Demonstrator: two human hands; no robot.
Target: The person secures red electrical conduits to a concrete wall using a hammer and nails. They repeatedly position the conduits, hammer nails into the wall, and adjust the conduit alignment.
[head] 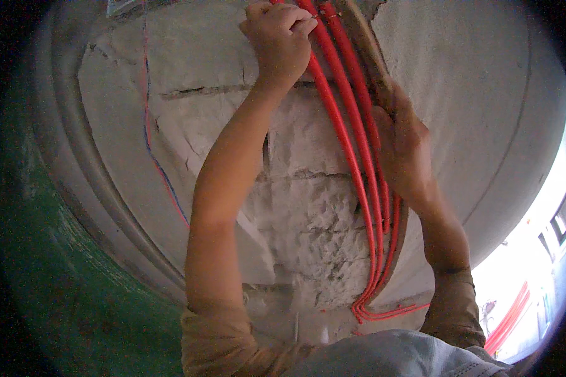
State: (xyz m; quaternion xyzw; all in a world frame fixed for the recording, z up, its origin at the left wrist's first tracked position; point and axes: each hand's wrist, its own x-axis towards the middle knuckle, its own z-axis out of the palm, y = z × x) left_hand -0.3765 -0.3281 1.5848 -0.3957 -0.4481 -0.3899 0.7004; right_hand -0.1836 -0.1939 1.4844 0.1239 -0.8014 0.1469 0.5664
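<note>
Red plastic conduits (346,120) run down a rough wall (306,212) of exposed masonry and bend near its foot. At the top, my left hand (280,40) is closed beside the conduits, thumb and finger pinched near thin ties (329,13) around them. What those fingers pinch is too small to tell. My right hand (403,146) is blurred and lies against the right side of the conduits, by the brown edge (370,47) of the plaster. Its fingers are partly hidden, so its grip is unclear. One conduit ends above the bend.
A twisted red and blue wire (147,136) hangs down the wall at left. Smooth plaster (457,108) borders the broken strip on the right. A dark green surface (99,301) lies at lower left. More red conduits (508,325) stand in bright light at lower right.
</note>
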